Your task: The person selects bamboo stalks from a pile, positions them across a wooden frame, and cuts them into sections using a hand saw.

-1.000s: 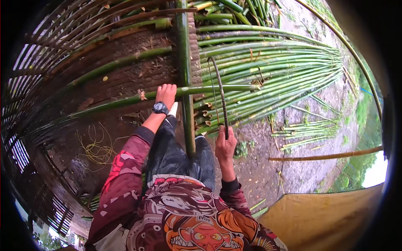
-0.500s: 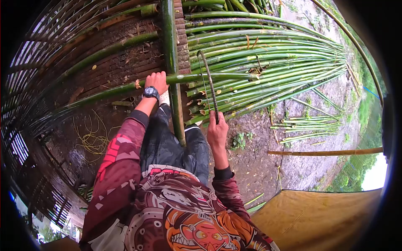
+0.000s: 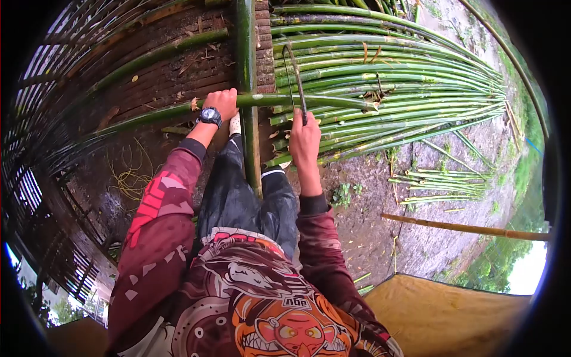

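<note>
A long green bamboo pole (image 3: 333,102) lies crosswise in front of me, resting over a thicker bamboo beam (image 3: 245,56). My left hand (image 3: 222,105) is closed around the pole just left of the beam, a watch on its wrist. In my right hand (image 3: 304,141) I grip the handle of a bow saw (image 3: 300,83) with a curved frame. Its thin blade crosses the pole a short way right of the beam. The cut end of the pole (image 3: 372,106) sticks out to the right, over other poles.
Many cut green bamboo poles (image 3: 416,77) lie in a pile at the right. Shorter pieces (image 3: 443,185) rest on the muddy ground. A slatted platform (image 3: 178,71) is at the upper left, yellow cord (image 3: 132,181) below it. A brown tarp (image 3: 440,312) hangs lower right.
My right hand has pushed the bow saw forward, away from my body, so the hand is now close to the bamboo pole. My left hand keeps its hold on the pole.
</note>
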